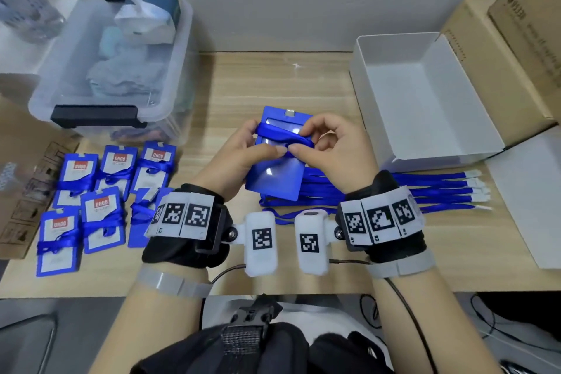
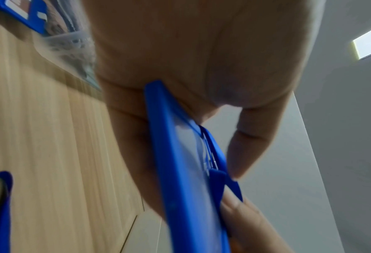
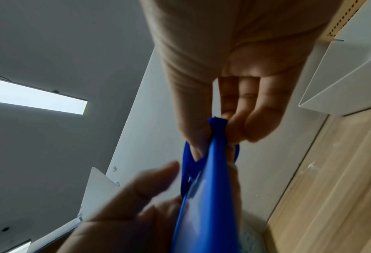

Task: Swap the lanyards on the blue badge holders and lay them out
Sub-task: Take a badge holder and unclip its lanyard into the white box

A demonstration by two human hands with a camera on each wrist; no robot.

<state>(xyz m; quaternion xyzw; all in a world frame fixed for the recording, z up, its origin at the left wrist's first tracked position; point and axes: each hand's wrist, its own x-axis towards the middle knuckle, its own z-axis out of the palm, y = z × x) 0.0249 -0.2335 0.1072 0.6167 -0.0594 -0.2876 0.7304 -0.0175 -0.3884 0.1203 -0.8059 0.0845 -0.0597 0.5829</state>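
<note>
A blue badge holder (image 1: 277, 174) is held above the table's middle, with a blue lanyard (image 1: 283, 135) wrapped across its upper half. My left hand (image 1: 243, 150) grips the holder's left edge, thumb pressing the lanyard. My right hand (image 1: 328, 146) pinches the lanyard at the holder's right side. In the left wrist view the holder (image 2: 180, 162) runs edge-on under my palm. In the right wrist view my fingers (image 3: 241, 123) pinch the bunched lanyard (image 3: 218, 126) at the holder's (image 3: 204, 196) edge.
Several wrapped badge holders (image 1: 100, 194) lie in rows at the left. Loose blue lanyards (image 1: 425, 191) stretch right under my right wrist. A clear plastic bin (image 1: 115, 70) stands back left, an open white box (image 1: 425, 94) back right, beside cardboard boxes (image 1: 516, 39).
</note>
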